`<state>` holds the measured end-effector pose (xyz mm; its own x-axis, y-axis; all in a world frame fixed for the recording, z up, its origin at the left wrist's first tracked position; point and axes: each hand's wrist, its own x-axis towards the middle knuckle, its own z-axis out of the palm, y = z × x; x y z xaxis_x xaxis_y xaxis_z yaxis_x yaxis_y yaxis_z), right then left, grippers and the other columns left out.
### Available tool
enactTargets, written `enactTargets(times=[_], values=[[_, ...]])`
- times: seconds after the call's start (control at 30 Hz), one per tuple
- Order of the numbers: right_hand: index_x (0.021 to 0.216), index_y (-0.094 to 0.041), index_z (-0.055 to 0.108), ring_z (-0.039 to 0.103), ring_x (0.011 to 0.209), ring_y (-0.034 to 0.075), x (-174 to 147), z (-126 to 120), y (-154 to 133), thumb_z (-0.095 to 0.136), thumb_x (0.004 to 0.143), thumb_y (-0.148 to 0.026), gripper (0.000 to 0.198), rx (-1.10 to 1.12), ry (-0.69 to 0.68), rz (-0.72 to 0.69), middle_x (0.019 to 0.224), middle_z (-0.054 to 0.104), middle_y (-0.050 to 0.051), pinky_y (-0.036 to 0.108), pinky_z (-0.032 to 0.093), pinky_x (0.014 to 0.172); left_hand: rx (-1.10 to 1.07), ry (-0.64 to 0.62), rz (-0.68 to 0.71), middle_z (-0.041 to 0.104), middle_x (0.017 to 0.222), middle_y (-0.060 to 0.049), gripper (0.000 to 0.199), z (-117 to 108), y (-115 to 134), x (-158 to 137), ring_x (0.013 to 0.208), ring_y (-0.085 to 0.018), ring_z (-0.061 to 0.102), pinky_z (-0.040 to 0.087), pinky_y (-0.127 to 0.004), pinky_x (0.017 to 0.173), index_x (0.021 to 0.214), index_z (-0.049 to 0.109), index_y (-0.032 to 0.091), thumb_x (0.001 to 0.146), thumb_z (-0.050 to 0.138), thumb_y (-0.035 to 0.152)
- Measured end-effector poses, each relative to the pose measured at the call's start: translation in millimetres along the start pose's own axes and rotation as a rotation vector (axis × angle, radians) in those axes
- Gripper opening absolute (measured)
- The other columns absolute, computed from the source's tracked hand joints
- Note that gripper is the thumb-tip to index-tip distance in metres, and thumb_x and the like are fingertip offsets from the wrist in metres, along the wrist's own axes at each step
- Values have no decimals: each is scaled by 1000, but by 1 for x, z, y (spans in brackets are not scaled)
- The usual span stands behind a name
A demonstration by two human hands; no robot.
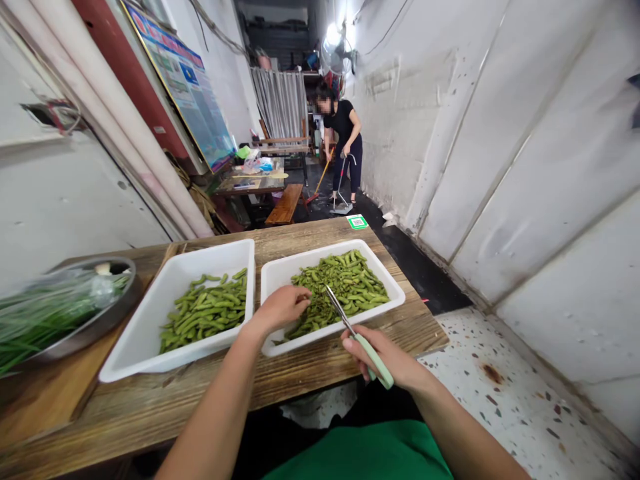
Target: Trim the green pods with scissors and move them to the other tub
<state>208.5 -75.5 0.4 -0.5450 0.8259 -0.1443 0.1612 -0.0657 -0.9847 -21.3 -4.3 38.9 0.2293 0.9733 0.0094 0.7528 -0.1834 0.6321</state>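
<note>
My right hand (377, 353) grips a pair of scissors (374, 357) with pale green handles. Their metal blades point up and away over the near rim of the right white tray (395, 297). Edamame pods (363, 280) fill much of that tray, with small trimmed bits among them on the left. My left hand (285, 307) hovers over the tray's left side, fingers curled together; whatever they hold, if anything, is hidden. Left of it stands a second white tray (143, 333), deeper-looking, with a pile of edamame pods (207, 310) toward its right side.
Both trays rest on a wooden table (200, 383). A metal basin (117, 313) of bagged green stalks (45, 313) sits at far left on a board. A green-and-white code card (357, 222) lies at the far edge. Beyond, a person (343, 133) sweeps with a broom and dustpan near a bench (285, 205).
</note>
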Motion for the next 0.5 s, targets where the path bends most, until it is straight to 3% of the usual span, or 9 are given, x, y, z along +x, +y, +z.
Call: enactTargets(times=[0.1, 0.2, 0.3, 0.5], values=[[80, -17, 48, 45, 40, 7, 1, 0, 3, 43, 83, -61, 44, -37, -2, 27, 56, 46, -5, 17, 38, 38, -285, 26, 9, 70, 74, -4, 20, 2, 13, -7, 68, -18, 58, 41, -25, 68, 76, 72, 21, 68, 61, 36], [79, -17, 48, 46, 39, 7, 1, -1, 4, 43, 83, -60, 44, -54, -9, 25, 55, 47, -4, 17, 39, 38, -446, 11, -55, 67, 64, -3, 26, 8, 19, -14, 59, -16, 54, 41, -24, 60, 72, 72, 17, 67, 64, 40], [83, -17, 50, 44, 40, 7, 1, -2, 2, 44, 83, -59, 42, -42, -7, 11, 54, 45, -5, 17, 40, 39, -487, -5, -58, 60, 55, -1, 28, 10, 19, -17, 52, -13, 49, 39, -23, 55, 68, 71, 15, 68, 64, 42], [90, -17, 53, 45, 42, 7, -2, -5, -4, 50, 82, -56, 39, -71, -18, -15, 56, 43, -6, 18, 41, 40, -405, -18, -20, 60, 57, -1, 32, 7, 24, -17, 54, -13, 48, 37, -23, 54, 69, 71, 14, 69, 60, 45]])
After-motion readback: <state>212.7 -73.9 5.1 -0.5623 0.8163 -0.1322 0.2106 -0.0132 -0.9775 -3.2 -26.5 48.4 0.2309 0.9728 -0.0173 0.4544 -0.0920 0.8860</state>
